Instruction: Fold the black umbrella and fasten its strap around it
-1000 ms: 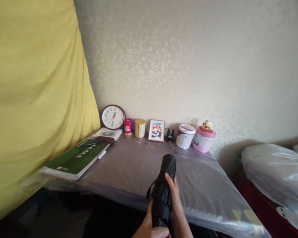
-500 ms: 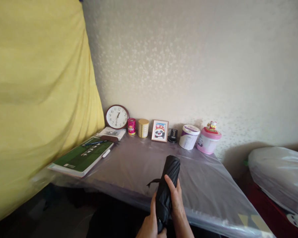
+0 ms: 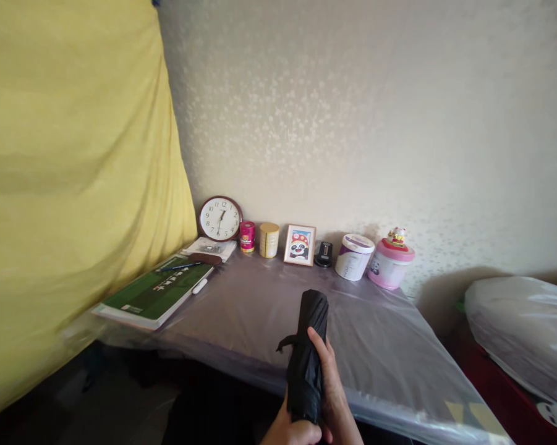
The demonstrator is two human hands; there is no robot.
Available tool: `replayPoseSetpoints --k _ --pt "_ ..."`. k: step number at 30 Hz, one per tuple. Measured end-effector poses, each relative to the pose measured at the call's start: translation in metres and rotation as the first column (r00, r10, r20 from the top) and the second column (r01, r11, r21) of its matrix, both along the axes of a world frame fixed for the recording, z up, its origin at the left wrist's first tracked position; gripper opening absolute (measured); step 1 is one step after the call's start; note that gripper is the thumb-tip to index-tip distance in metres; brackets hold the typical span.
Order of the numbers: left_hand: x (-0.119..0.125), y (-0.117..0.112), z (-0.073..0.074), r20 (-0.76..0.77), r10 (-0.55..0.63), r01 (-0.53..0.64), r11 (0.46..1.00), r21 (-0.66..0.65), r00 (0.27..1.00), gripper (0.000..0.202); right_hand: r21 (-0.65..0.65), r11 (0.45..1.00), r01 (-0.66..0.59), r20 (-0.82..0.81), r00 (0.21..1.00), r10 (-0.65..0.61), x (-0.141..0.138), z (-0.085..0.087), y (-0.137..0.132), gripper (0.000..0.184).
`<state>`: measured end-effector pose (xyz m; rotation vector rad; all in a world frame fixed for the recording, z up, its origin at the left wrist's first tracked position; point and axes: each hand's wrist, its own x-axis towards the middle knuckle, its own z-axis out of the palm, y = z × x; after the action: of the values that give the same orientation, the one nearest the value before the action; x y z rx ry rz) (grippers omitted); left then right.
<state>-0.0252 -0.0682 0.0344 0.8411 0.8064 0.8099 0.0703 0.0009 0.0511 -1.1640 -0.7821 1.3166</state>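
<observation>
A folded black umbrella (image 3: 307, 358) points up and away from me over the table's front edge, its loose strap (image 3: 286, 342) sticking out to the left. My left hand (image 3: 294, 431) is closed around its lower end, thumb lying across the bottom. Along the right side my right hand (image 3: 332, 383) wraps the umbrella's body, with one finger or the thumb resting on the fabric higher up. The far sides of both hands are hidden behind the umbrella.
A plastic-covered table (image 3: 375, 346) lies ahead. Along the wall stand a clock (image 3: 221, 219), a pink can (image 3: 247, 237), a yellow-lidded can (image 3: 269, 240), a framed panda picture (image 3: 299, 245), a white tub (image 3: 353, 257) and a pink tub (image 3: 390, 266). A green book (image 3: 157, 295) lies left.
The umbrella's top has tilted a little to the left and stands more upright. My left hand has shifted to the right and lower, its thumb now across the umbrella's bottom end.
</observation>
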Motion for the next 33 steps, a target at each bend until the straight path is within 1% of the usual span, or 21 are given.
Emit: replayPoseSetpoints --k 2,4,5,7,8,10,12,13,14,15,16,17,19,21,22,23,25,27,30,32,33 --pt "0.0 0.0 -0.005 -0.134 0.01 -0.009 1.0 0.01 0.991 0.058 0.011 0.999 -0.052 0.038 0.998 0.052 0.0 0.0 0.003 0.056" --pt "0.0 0.001 -0.012 -0.222 0.075 -0.062 0.996 0.066 0.972 0.068 0.056 0.998 -0.033 0.095 0.995 0.027 0.0 -0.001 0.005 0.057" --pt "0.001 0.001 -0.015 -0.253 0.125 -0.096 0.988 0.124 0.959 0.072 0.075 0.997 -0.014 0.115 0.993 0.005 0.0 -0.003 0.006 0.058" --pt "0.001 0.001 -0.019 -0.32 0.228 -0.142 0.952 0.271 0.92 0.079 0.092 0.996 0.018 0.12 0.992 -0.029 -0.002 -0.006 0.008 0.06" --pt "0.001 0.002 -0.02 -0.374 0.273 -0.144 0.93 0.339 0.886 0.081 0.094 0.995 0.026 0.114 0.993 -0.037 -0.003 -0.007 0.009 0.061" --pt "0.0 0.002 -0.02 -0.523 0.324 -0.102 0.907 0.408 0.788 0.084 0.088 0.995 0.039 0.096 0.994 -0.048 -0.004 -0.011 0.009 0.061" --pt "-0.001 0.001 -0.019 -0.652 0.333 -0.049 0.909 0.413 0.681 0.085 0.075 0.996 0.045 0.077 0.996 -0.051 -0.005 -0.014 0.01 0.06" --pt "-0.003 0.001 -0.017 -0.692 0.327 -0.028 0.914 0.405 0.643 0.086 0.066 0.997 0.045 0.065 0.997 -0.049 -0.005 -0.015 0.01 0.059" --pt "-0.004 0.001 -0.016 -0.712 0.323 -0.012 0.914 0.405 0.624 0.086 0.054 0.998 0.043 0.05 0.998 -0.045 -0.005 -0.016 0.011 0.058" --pt "-0.007 0.002 -0.013 -0.707 0.33 0.001 0.906 0.423 0.626 0.087 0.039 0.998 0.04 0.028 0.999 -0.041 -0.004 -0.017 0.011 0.057" --pt "-0.009 0.002 -0.011 -0.678 0.338 0.011 0.891 0.454 0.652 0.09 0.026 0.999 0.034 0.0 0.999 -0.034 -0.004 -0.018 0.011 0.056" --pt "-0.011 0.002 -0.008 -0.632 0.33 0.013 0.88 0.474 0.701 0.093 0.012 1.0 0.024 -0.032 0.999 -0.024 -0.004 -0.019 0.011 0.056" --pt "-0.016 0.004 0.0 -0.503 0.227 0.015 0.902 0.432 0.834 0.101 -0.02 1.0 -0.015 -0.105 0.994 0.013 -0.003 -0.02 0.01 0.056" --pt "-0.019 0.005 0.007 -0.325 0.071 0.016 0.966 0.259 0.943 0.105 -0.046 0.997 -0.062 -0.174 0.983 0.053 -0.003 -0.021 0.009 0.055" --pt "-0.02 0.006 0.009 -0.232 0.031 0.009 0.986 0.168 0.972 0.105 -0.055 0.995 -0.08 -0.203 0.977 0.067 -0.004 -0.021 0.008 0.055" --pt "-0.02 0.007 0.01 -0.157 0.022 -0.007 0.995 0.099 0.987 0.103 -0.06 0.994 -0.089 -0.225 0.972 0.073 -0.004 -0.022 0.008 0.055" --pt "-0.017 0.009 0.009 -0.086 0.06 -0.056 0.997 0.044 0.995 0.099 -0.057 0.995 -0.088 -0.231 0.97 0.072 -0.004 -0.023 0.008 0.055" --pt "-0.012 0.01 0.005 -0.12 0.096 -0.088 0.994 0.069 0.988 0.095 -0.042 0.996 -0.08 -0.193 0.979 0.071 -0.004 -0.023 0.009 0.057" --pt "-0.008 0.011 -0.004 -0.276 0.155 -0.116 0.981 0.152 0.948 0.09 -0.009 0.997 -0.072 -0.1 0.992 0.071 -0.001 -0.023 0.01 0.058" --pt "-0.01 0.013 -0.01 -0.412 0.189 -0.109 0.971 0.211 0.891 0.087 0.02 0.997 -0.069 -0.039 0.997 0.07 0.0 -0.024 0.012 0.058" --pt "-0.013 0.014 -0.013 -0.47 0.232 -0.102 0.953 0.286 0.851 0.086 0.037 0.997 -0.067 -0.014 0.998 0.067 0.0 -0.025 0.014 0.058"
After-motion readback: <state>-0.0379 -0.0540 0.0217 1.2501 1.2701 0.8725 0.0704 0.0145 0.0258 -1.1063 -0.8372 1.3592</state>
